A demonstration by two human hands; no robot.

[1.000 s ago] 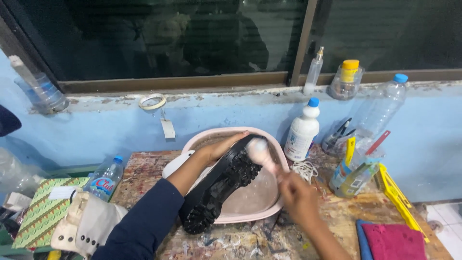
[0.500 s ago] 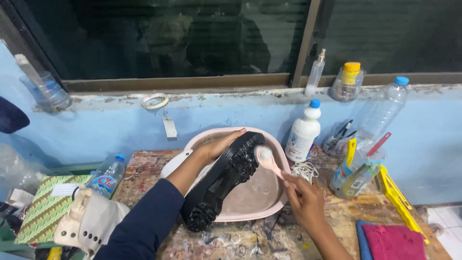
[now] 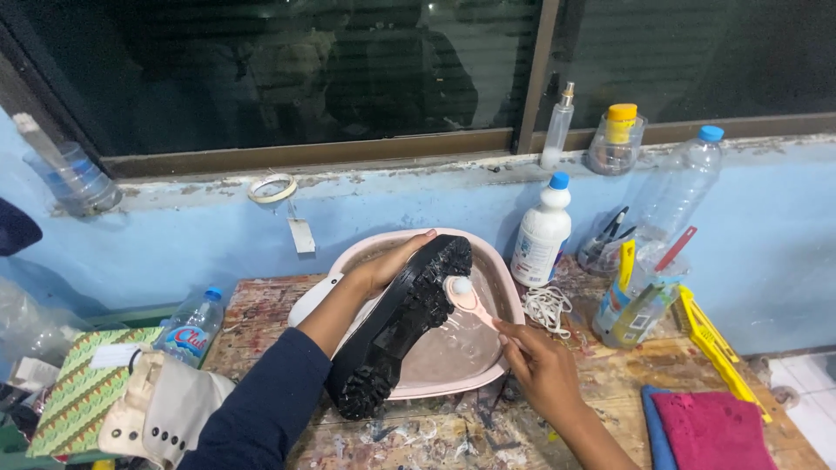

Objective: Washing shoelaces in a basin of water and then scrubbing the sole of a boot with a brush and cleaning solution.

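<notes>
Head view: the left hand [image 3: 383, 270] is closed around the upper of a black shoe [image 3: 401, 326], holding it sole-up and tilted over the pink basin [image 3: 505, 300], the toe raised toward the far rim and the heel hanging past the near rim. The right hand [image 3: 540, 365], at the basin's near right edge, is clamped on the handle of a pink brush [image 3: 466, 298] whose head touches the sole near the toe. Judged step: scrubbing the tread, with suds visible on the sole and in the basin. The next stroke would call for a firm hold on the shoe and the brush worked down toward the heel lugs. The basin sits on a paint-stained wooden surface [image 3: 435, 435] against a pale blue wall below a dark window. Right of the basin stand a white bottle [image 3: 542, 233] with a blue cap and a cup of tools [image 3: 631, 300]; further right lies a red cloth [image 3: 710, 431]. Left of the basin stands a small water bottle [image 3: 192, 326].
</notes>
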